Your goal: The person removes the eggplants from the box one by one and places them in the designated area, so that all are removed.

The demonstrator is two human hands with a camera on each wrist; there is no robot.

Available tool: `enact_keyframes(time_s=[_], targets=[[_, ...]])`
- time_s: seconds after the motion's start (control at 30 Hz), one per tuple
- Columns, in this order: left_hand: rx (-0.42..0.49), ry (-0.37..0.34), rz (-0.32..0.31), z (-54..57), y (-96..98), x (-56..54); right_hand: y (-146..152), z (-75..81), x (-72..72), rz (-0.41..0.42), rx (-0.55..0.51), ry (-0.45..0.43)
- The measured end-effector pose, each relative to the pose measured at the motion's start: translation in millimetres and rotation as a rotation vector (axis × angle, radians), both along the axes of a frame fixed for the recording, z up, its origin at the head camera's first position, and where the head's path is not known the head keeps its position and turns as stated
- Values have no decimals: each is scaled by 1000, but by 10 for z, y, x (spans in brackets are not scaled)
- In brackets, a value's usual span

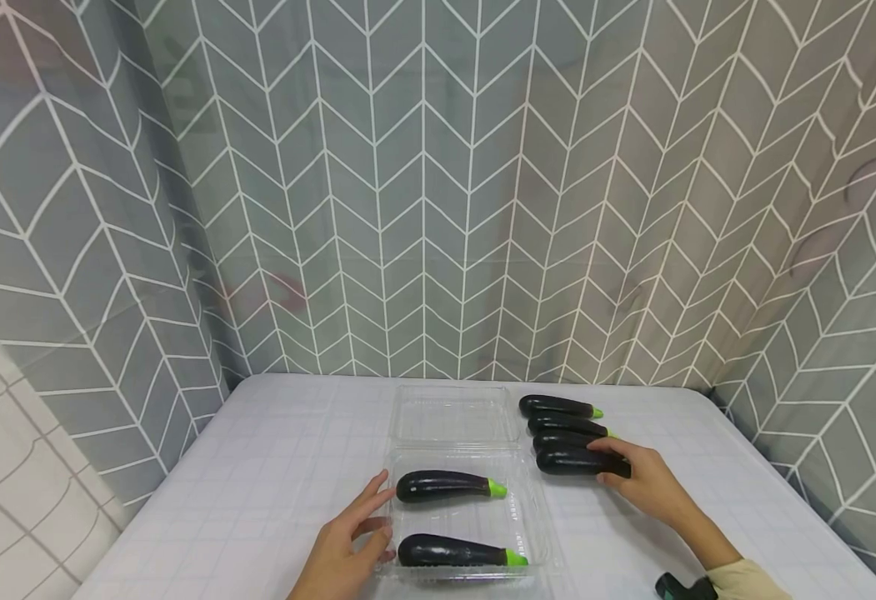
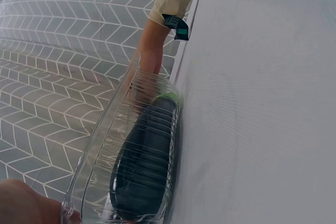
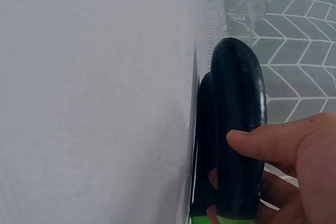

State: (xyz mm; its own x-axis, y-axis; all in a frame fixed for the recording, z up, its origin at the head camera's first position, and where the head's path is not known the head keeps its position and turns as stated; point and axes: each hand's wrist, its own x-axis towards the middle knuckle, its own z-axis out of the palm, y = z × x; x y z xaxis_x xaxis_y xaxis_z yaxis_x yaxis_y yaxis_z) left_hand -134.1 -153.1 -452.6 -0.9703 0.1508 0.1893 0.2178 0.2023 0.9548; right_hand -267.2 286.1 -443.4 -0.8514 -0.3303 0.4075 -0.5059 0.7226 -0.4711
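Observation:
My right hand [image 1: 643, 482] grips a dark eggplant [image 1: 576, 462] near its stem end, the front one of a group on the table. In the right wrist view the thumb lies across this eggplant [image 3: 239, 93], with fingers round its far side and another eggplant [image 3: 205, 145] beside it. A clear plastic clamshell box [image 1: 475, 521] lies open, holding a rear eggplant [image 1: 445, 486] and a front eggplant [image 1: 453, 551], green stems to the right. My left hand [image 1: 347, 537] rests at the box's left edge, its fingers spread and touching the rim.
The box's lid [image 1: 453, 417] is folded back flat, away from me. Several more eggplants [image 1: 558, 406] lie side by side right of the lid. A white cloth covers the table [image 1: 295, 450], and a patterned curtain [image 1: 438, 208] hangs behind and along both sides.

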Motion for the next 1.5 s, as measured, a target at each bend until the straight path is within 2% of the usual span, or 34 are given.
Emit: enact_keyframes(time_s=[0.2, 0.5, 0.67, 1.1, 1.33, 1.5], targets=[[-17, 1, 9, 13, 2, -2, 10, -20, -8, 4, 15, -25], [9, -2, 19, -12, 11, 10, 23, -37, -17, 30, 42, -13], [19, -1, 15, -18, 11, 6, 26, -52, -20, 35, 69, 27], [-4, -29, 24, 10, 17, 0, -22, -17, 21, -29, 163, 6], [2, -5, 20, 5, 14, 23, -21, -35, 10, -32, 173, 24], [-11, -13, 21, 6, 9, 3, -25, -35, 3, -25, 161, 54]])
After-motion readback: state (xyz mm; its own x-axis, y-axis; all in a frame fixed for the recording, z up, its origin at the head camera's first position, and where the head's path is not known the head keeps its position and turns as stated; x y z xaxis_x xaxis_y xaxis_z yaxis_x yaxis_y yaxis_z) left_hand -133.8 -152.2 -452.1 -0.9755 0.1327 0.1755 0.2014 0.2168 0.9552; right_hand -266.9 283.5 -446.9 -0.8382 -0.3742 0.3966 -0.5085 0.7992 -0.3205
